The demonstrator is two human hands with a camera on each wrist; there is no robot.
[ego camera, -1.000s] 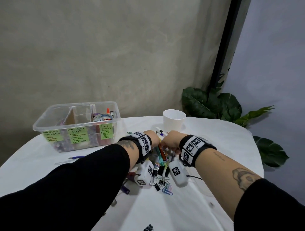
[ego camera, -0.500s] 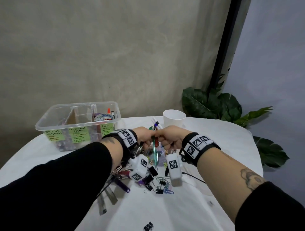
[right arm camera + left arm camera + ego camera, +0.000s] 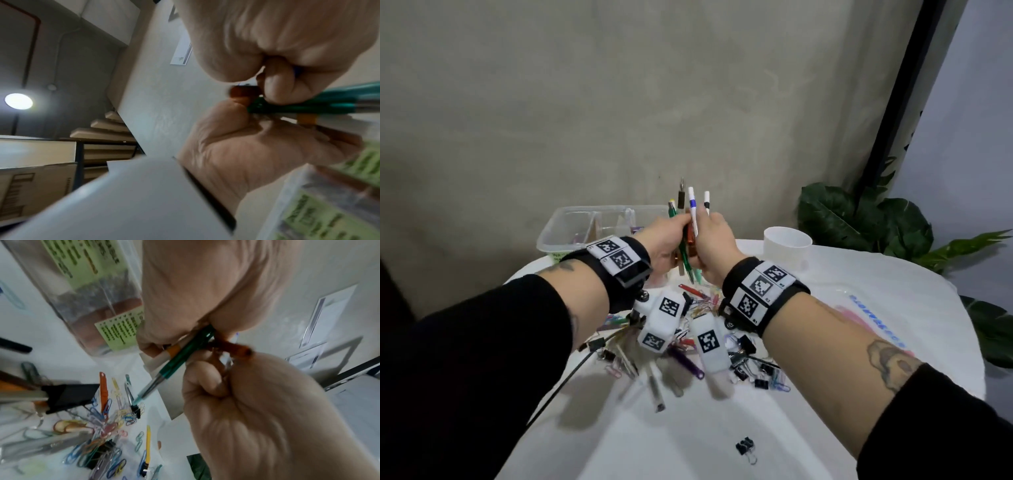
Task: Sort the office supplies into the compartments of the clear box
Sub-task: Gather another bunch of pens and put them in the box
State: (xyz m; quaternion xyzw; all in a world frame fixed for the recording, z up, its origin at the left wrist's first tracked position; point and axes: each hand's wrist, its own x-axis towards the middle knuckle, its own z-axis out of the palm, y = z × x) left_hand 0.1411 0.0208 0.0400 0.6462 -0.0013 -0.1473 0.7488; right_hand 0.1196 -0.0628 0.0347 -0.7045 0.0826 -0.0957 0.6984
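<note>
Both hands up over pile here. Our left hand (image 3: 667, 240) and right hand (image 3: 714, 245) curl round same bunch of pens (image 3: 686, 236), held roughly upright, tips down. Green pen (image 3: 185, 355) sticks out below the grip, orange one tucked beside it. Clear box (image 3: 571, 228) sits behind left hand on table (image 3: 859, 308), green labels on its front. Paper clips and binder clips (image 3: 743, 346) scattered under our wrists. White cup (image 3: 787, 245) off to right, near plant (image 3: 866, 222).

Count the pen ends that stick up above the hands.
4, left to right: green pen, black-ended pen, white-and-blue pen, white-and-black pen. Others may be hidden in the grip.
</note>
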